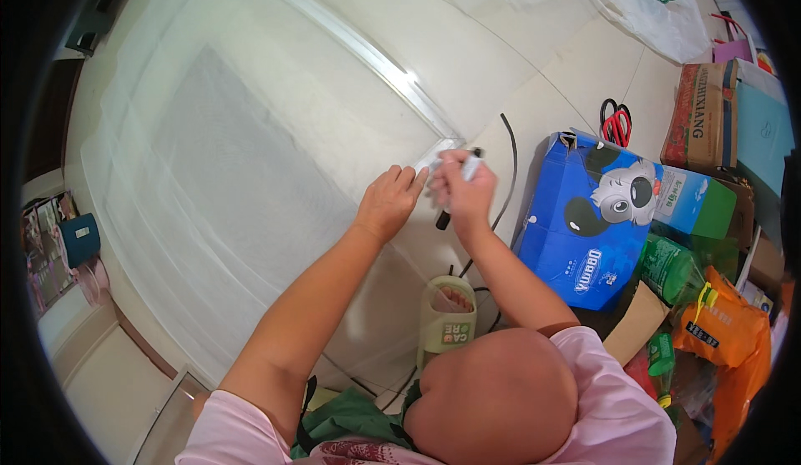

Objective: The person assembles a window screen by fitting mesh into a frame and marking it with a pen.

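A pale frame (372,61) lies on the floor with sheer white mesh (242,131) spread over and past it. My left hand (387,205) rests on the near bar of the frame close to its corner, fingers bent slightly and lying on top. Just right of it, my right hand (467,194) is closed round a short pen-like tool (443,219) with black ends and a pale middle. Its exact kind is hidden by my fingers. A thin black cord (514,156) curves along the floor beside my right hand.
To the right stands a blue box (551,240) with a cartoon dog. Beyond it are red-and-black-handled scissors (617,123), a brown carton (699,119), green bottles (667,269) and an orange bag (726,323). A white plastic bag (655,15) lies far right. My slippered foot (449,311) is below.
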Available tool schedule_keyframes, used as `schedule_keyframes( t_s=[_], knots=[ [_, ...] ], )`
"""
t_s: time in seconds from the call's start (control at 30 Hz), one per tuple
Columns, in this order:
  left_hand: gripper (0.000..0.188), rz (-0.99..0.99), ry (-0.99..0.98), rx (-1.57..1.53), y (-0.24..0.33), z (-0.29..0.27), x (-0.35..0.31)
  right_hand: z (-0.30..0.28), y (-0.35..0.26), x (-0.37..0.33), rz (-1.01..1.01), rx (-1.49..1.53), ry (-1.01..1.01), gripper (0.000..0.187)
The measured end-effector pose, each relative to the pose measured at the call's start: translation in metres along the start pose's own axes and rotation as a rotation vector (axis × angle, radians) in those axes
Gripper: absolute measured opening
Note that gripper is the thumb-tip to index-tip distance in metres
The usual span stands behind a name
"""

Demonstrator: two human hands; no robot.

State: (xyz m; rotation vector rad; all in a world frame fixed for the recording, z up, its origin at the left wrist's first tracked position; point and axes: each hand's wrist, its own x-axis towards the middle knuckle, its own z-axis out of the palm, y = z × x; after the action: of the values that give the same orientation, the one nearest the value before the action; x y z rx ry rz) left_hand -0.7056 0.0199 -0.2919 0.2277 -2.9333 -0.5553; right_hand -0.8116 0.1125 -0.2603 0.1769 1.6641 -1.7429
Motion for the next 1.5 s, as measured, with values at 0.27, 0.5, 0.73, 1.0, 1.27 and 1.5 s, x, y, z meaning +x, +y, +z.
schedule_keyframes(
  t_s=[0.27, 0.5, 0.73, 1.0, 1.27, 1.5],
  knots=[
    [0.028, -0.068, 0.076, -0.108, 0.001, 0.000, -0.025, -0.010, 0.027, 0.028, -0.230, -0.615, -0.303, 0.020],
    [0.027, -0.065, 0.088, 0.043, 0.011, -0.010, -0.060, 0.003, 0.023, 0.017, -0.410, -0.928, -0.321, 0.022],
    [0.017, -0.292, 0.131, -0.212, 0.006, -0.007, -0.053, 0.011, 0.020, 0.015, -0.398, -0.971, -0.326, 0.020],
    [0.032, -0.205, 0.066, -0.076, -0.010, -0.035, -0.097, 0.018, 0.037, 0.008, -0.706, -1.334, -0.258, 0.019],
    [0.040, -0.108, -0.013, 0.105, 0.001, -0.026, -0.099, 0.026, 0.036, 0.001, -0.580, -1.481, -0.335, 0.022],
    [0.036, -0.027, 0.040, 0.120, -0.017, -0.031, -0.108, 0.025, 0.038, 0.004, -0.598, -1.429, -0.365, 0.021]
  ],
)
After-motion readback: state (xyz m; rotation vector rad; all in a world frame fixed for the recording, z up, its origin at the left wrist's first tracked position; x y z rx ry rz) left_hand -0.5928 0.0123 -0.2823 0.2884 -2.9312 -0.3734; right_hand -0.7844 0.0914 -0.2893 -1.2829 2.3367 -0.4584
